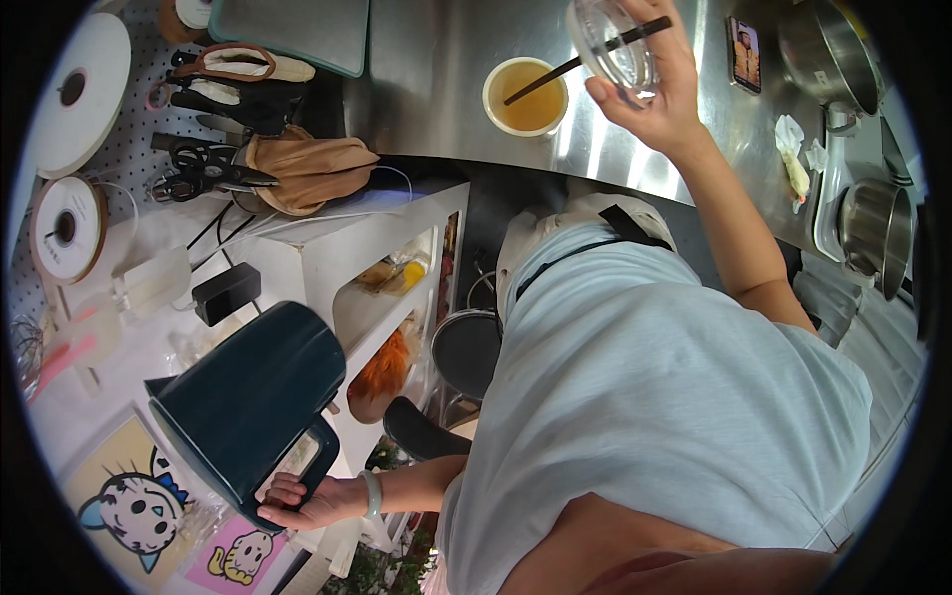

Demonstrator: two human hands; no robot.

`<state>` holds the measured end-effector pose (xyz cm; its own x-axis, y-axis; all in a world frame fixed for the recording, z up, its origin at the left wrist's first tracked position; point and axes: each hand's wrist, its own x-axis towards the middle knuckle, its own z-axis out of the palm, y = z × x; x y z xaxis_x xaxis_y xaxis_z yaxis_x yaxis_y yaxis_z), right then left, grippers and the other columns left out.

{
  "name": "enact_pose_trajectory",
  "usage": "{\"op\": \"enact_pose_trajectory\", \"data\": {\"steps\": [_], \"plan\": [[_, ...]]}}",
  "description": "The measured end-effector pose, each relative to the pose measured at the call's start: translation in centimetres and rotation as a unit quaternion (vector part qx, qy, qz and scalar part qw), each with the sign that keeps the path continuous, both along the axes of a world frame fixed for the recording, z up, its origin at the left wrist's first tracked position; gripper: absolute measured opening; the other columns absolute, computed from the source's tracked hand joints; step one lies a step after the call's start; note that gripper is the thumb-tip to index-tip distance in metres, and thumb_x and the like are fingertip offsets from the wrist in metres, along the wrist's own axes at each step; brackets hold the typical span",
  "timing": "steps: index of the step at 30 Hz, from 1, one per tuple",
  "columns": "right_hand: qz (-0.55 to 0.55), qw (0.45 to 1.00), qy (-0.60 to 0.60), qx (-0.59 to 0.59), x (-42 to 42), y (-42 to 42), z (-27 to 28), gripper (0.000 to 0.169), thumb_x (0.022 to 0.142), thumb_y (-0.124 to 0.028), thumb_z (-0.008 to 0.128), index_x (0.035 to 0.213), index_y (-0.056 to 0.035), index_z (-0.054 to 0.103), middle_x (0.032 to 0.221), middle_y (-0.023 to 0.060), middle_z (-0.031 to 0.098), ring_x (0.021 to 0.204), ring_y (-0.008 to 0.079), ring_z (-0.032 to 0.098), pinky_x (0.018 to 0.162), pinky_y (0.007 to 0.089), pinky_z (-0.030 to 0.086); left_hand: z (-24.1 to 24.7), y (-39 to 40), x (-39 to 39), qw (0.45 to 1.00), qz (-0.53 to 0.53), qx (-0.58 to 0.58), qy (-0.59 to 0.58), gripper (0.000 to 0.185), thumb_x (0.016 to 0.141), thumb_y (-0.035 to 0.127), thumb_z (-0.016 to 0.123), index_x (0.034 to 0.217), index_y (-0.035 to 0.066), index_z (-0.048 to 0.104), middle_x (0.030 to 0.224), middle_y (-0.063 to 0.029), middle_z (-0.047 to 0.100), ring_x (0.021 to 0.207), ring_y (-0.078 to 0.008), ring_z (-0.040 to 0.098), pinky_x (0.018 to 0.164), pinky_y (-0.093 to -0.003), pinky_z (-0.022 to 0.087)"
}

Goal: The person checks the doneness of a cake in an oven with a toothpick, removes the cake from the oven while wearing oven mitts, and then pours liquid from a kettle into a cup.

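My left hand (316,504), with a pale bangle at the wrist, grips the handle of a dark teal electric kettle (245,394). The kettle is tilted over the white surface on the left. In my right hand (669,97) is a clear plastic cup (623,56), held above the stainless steel counter (439,89). Below and left of it stands a cream-coloured cup (488,97) of yellowish liquid (532,89). A dark thin stick (550,76) dips into this liquid and crosses the clear cup; whether my fingers also hold the stick I cannot tell.
A phone (744,56) and crumpled tissue (791,152) lie right, near metal pots (829,56). Left are scissors (216,167), a brown cloth pouch (312,167), ribbon spools (68,229) and a black power adapter (227,294). A round black stool seat (467,353) stands below.
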<state>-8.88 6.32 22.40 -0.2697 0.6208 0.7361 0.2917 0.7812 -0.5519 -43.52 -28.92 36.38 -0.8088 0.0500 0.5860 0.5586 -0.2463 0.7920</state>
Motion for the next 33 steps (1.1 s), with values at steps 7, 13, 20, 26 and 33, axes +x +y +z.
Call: {"op": "enact_pose_trajectory", "data": {"steps": [7, 13, 20, 26, 33], "plan": [[-0.002, 0.999, -0.019, -0.030, 1.4, 0.3, 1.1, 0.082, 0.062, -0.031, 0.077, 0.130, 0.0044, 0.047, 0.121, 0.0222, 0.048, 0.111, 0.0324, 0.050, 0.094, 0.0398, 0.040, -1.2, 3.3, 2.3, 0.981, -0.172, -0.076, -0.041, 0.045, 0.093, 0.030, 0.052, 0.055, 0.015, 0.032, 0.050, 0.0018, 0.028, 0.046, -0.0103, 0.030, 0.050, -0.0238, 0.030], [-0.006, 1.000, -0.010, 0.014, 4.1, 1.2, 0.9, 0.087, 0.063, -0.042, 0.074, 0.127, 0.0104, 0.046, 0.121, 0.0234, 0.047, 0.110, 0.0321, 0.049, 0.094, 0.0397, 0.039, -5.0, 6.8, 5.1, 0.978, -0.165, -0.102, -0.076, 0.045, 0.088, 0.034, 0.061, 0.056, 0.015, 0.036, 0.049, 0.0030, 0.031, 0.043, -0.0084, 0.033, 0.049, -0.0234, 0.033], [-0.021, 0.999, 0.023, 0.029, 4.8, 2.3, 0.8, 0.094, 0.067, -0.054, 0.072, 0.128, 0.0120, 0.043, 0.122, 0.0239, 0.044, 0.112, 0.0305, 0.046, 0.097, 0.0400, 0.035, -7.5, 11.2, 7.0, 0.923, -0.300, -0.241, -0.023, 0.030, 0.077, 0.029, 0.066, 0.077, 0.002, 0.053, 0.049, 0.0012, 0.041, 0.041, -0.0079, 0.037, 0.041, -0.0213, 0.033], [-0.003, 0.999, 0.025, 0.026, 5.2, 3.1, 1.0, 0.096, 0.067, -0.056, 0.072, 0.126, 0.0138, 0.044, 0.120, 0.0235, 0.047, 0.110, 0.0302, 0.048, 0.095, 0.0391, 0.038, -8.0, 13.5, 8.0, 0.868, -0.348, -0.354, -0.013, 0.040, 0.074, 0.034, 0.074, 0.067, 0.002, 0.051, 0.049, 0.0002, 0.043, 0.040, -0.0077, 0.038, 0.040, -0.0210, 0.026], [0.019, 0.998, 0.048, -0.022, 4.9, 3.1, 1.5, 0.095, 0.063, -0.050, 0.076, 0.127, 0.0126, 0.046, 0.121, 0.0232, 0.047, 0.110, 0.0304, 0.049, 0.094, 0.0385, 0.039, -6.7, 15.2, 8.6, 0.830, -0.325, -0.453, -0.013, 0.045, 0.069, 0.035, 0.080, 0.063, 0.002, 0.050, 0.056, -0.0007, 0.050, 0.052, -0.0084, 0.042, 0.051, -0.0225, 0.032]]}}
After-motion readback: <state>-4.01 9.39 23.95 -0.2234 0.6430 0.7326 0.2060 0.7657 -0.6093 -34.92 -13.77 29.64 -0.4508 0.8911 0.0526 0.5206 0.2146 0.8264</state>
